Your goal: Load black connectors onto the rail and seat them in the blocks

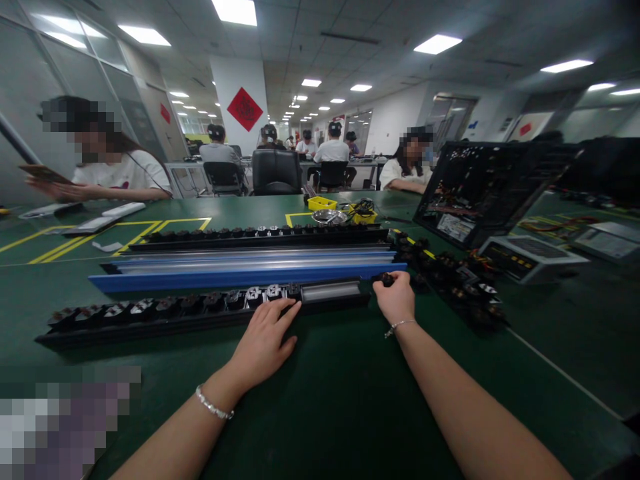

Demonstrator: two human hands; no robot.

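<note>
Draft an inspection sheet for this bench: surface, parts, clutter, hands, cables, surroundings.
Surface: green table, yellow and pale lines; no spill seen.
Parts: front rail filled with modules except its right end; blue strip behind.
Clutter: loose modules at right, open PC case, power supply, yellow bin, dish.
Hands: left hand open at the front rail; right hand, fingers around a dark piece.
Cables: dark bundle beyond the rails.
Surroundings: people seated across the table and farther back.
</note>
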